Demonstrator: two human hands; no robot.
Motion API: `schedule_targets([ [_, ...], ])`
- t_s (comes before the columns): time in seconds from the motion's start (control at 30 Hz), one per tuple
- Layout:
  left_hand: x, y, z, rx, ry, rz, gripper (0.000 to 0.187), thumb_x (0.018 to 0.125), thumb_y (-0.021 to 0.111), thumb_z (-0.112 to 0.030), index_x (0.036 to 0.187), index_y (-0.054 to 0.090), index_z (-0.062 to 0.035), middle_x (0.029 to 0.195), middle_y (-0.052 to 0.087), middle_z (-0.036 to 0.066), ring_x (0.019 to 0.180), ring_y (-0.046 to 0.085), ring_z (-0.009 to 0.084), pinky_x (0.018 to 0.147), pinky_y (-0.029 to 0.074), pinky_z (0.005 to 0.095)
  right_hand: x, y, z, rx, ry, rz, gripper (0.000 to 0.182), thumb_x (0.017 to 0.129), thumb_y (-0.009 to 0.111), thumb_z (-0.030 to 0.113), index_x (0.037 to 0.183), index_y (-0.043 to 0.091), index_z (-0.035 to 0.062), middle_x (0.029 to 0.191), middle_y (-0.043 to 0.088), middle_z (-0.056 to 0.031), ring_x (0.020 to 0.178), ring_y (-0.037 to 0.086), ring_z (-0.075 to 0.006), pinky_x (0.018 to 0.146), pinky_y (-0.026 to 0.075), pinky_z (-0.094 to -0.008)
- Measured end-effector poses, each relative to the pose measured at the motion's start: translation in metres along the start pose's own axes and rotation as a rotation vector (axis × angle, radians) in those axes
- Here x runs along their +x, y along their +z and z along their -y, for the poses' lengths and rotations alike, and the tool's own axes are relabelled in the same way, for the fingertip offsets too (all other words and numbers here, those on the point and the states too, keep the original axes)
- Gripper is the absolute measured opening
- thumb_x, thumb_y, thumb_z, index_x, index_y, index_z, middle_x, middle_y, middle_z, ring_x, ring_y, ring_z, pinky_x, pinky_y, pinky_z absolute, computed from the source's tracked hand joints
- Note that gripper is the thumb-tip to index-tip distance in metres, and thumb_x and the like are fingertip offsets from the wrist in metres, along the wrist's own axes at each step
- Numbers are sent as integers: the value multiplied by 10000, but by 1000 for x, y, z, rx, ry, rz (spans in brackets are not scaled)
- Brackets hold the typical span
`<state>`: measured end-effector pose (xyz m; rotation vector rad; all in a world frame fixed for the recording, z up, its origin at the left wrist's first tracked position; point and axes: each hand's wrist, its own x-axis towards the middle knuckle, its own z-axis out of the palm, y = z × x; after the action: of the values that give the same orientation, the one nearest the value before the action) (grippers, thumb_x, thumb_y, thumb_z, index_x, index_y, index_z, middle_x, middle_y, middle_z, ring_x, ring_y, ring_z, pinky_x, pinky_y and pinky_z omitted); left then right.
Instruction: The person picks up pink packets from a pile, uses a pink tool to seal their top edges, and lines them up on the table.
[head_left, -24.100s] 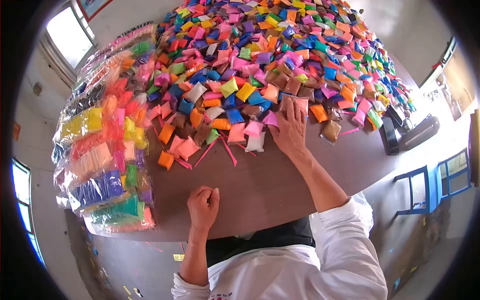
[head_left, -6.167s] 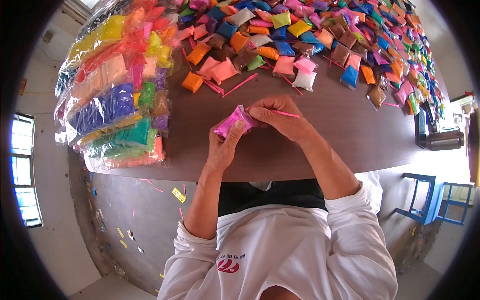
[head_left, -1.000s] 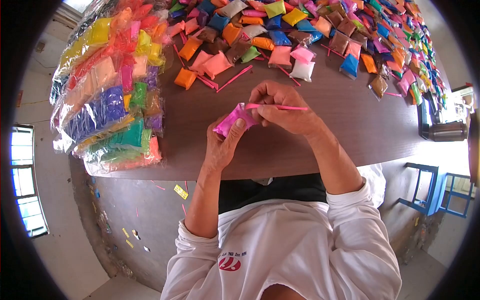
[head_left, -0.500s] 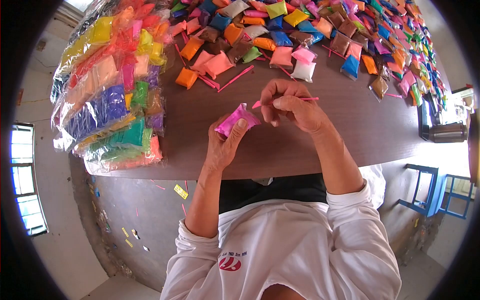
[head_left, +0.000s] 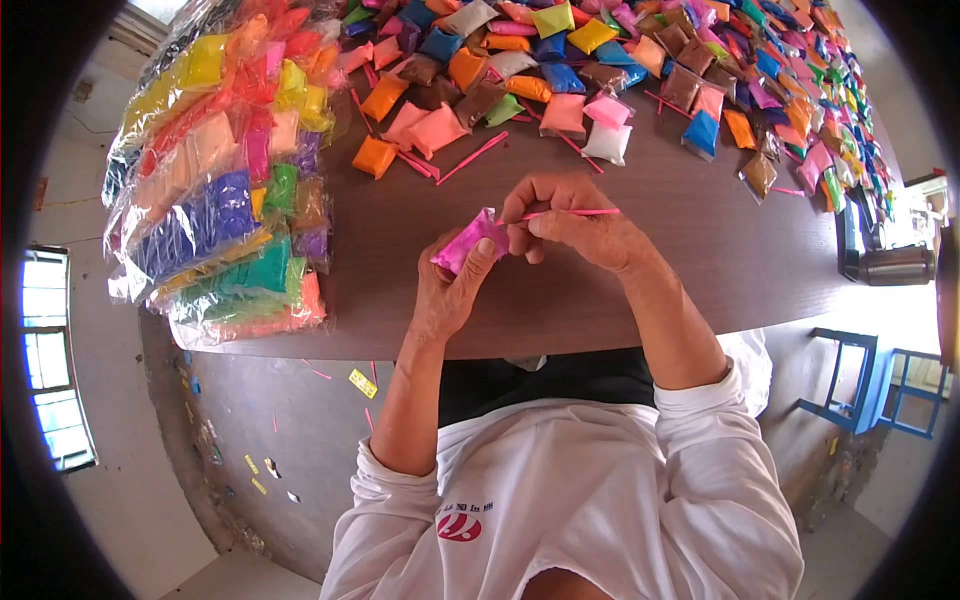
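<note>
Pinched between thumb and fingers, a small clear packet of magenta clay-like stuff sits in my left hand. My right hand has its fingers curled round a thin pink plastic stick, which lies nearly level and points left. The stick's left tip is right at the packet's upper right edge, partly hidden by my right fingers. Both hands are above the brown table, near its front edge.
Many small coloured packets cover the table's far side, with pink sticks among them. Large clear bags of packets are stacked at left. A metal container and a blue stool are at right.
My right hand has moved left and slightly down, bringing the stick's tip up against the packet. The packet in my left hand has turned slightly and looks smoother.
</note>
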<state>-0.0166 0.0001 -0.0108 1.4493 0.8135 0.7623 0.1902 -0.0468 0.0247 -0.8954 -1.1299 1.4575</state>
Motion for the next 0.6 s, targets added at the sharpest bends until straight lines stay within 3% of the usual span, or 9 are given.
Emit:
schedule_targets([
  [0.2,1,0,-1,34,17,1,412,932,663,-439,921,666,-28,743,514,-48,671,415,56,587,337,226,0,1,3,-188,22,-73,317,877,549,271,993,584,-22,839,637,-76,730,601,-108,621,486,-244],
  [0.4,1,4,-3,-16,27,-9,407,932,665,-438,919,663,-31,728,505,-50,665,411,54,585,333,226,2,-2,-4,-424,-92,-57,238,879,526,187,1003,576,-10,818,619,-53,686,546,-94,607,449,-244],
  [0.5,1,-1,1,7,24,1,405,930,668,-440,912,661,-35,735,513,-49,670,414,53,584,333,223,0,0,-2,-189,-34,-111,202,878,521,133,1014,583,-3,835,622,-54,701,556,-96,627,464,-244],
  [0.6,1,0,2,8,27,-10,404,929,671,-439,913,659,-35,745,521,-47,675,415,53,582,336,222,-1,-8,2,-67,-109,-121,210,855,515,86,1029,594,-3,844,642,-59,734,587,-103,670,499,-248],
])
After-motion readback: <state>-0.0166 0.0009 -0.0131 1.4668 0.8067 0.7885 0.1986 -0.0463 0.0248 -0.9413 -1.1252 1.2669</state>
